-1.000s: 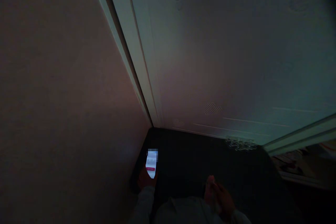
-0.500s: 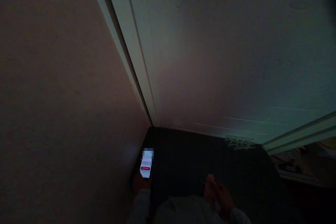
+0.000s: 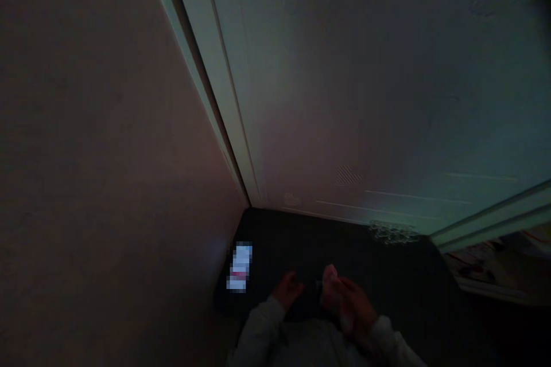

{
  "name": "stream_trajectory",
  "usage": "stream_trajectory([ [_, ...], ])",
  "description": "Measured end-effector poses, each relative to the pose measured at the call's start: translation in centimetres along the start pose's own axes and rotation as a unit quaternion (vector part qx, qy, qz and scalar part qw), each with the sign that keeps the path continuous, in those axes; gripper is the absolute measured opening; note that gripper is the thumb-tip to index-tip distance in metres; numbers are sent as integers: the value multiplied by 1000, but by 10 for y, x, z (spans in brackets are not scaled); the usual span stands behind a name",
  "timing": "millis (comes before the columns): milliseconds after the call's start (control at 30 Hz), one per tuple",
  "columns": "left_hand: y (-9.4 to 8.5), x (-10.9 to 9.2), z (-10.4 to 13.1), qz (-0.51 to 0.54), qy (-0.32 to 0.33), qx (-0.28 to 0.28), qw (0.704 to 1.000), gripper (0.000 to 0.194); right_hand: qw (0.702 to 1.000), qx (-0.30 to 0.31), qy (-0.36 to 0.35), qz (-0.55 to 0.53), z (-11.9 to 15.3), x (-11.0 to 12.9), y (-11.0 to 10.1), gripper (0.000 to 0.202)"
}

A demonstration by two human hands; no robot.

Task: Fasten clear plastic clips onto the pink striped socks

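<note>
My right hand [image 3: 359, 304] is closed on a crumpled pinkish cloth-like thing [image 3: 331, 289], held low in front of my body; the dim light hides its exact kind. Just left of it, a small dark piece with a pale edge shows faintly, too dark to name. Held apart from the cloth, my left hand [image 3: 288, 291] has its fingers slightly curled and parted, with nothing visible in them. Further left, a phone [image 3: 240, 266] with a lit, blurred-out screen rests on the dark surface [image 3: 297, 241].
A brownish wall [image 3: 129, 183] rises on the left, and a pale panel [image 3: 322, 97] with raised patterns stands ahead. Where the panel meets the dark surface lies a lacy clear thing [image 3: 394, 232]. Cluttered items [image 3: 482, 261] show at the right beyond a pale frame.
My left hand has moved from beside the phone rightward toward my right hand. My right hand and the pinkish cloth-like thing have risen slightly and shifted left.
</note>
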State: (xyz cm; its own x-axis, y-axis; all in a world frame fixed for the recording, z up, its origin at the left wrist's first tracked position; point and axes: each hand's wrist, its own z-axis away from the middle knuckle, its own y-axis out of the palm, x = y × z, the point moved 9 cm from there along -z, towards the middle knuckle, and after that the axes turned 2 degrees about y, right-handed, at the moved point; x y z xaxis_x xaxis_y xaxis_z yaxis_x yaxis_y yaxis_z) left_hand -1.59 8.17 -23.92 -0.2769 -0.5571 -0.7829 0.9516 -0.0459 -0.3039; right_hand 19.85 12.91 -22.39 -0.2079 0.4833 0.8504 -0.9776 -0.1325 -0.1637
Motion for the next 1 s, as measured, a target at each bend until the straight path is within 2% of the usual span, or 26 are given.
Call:
stream_trajectory([
  [67,20,-32,5,59,36,54,996,45,998,43,-40,-13,4,30,11,42],
  [133,23,-63,13,110,73,84,988,51,995,62,-77,-24,12,59,14,40],
  [267,5,-118,34,176,140,108,968,51,988,88,-122,-30,42,108,11,33],
  [400,-10,-160,64,210,178,128,953,47,979,123,-160,-24,71,147,5,34],
  [533,-23,-199,94,224,214,153,939,41,953,190,-237,-17,98,190,-1,32],
  [600,-31,-222,109,227,251,169,926,36,937,200,-287,-11,112,214,-8,26],
  [667,-40,-246,124,208,294,174,917,28,918,181,-352,-3,130,241,-19,23],
  [767,-55,-283,148,159,374,157,900,18,884,99,-455,38,159,281,-37,26],
  [867,-64,-315,169,146,436,157,874,27,844,45,-528,83,185,312,-48,27],
  [933,-66,-331,179,150,462,165,859,27,828,43,-549,105,196,328,-52,22],
  [1000,-65,-344,187,175,480,185,839,24,815,78,-562,119,205,339,-51,23],
])
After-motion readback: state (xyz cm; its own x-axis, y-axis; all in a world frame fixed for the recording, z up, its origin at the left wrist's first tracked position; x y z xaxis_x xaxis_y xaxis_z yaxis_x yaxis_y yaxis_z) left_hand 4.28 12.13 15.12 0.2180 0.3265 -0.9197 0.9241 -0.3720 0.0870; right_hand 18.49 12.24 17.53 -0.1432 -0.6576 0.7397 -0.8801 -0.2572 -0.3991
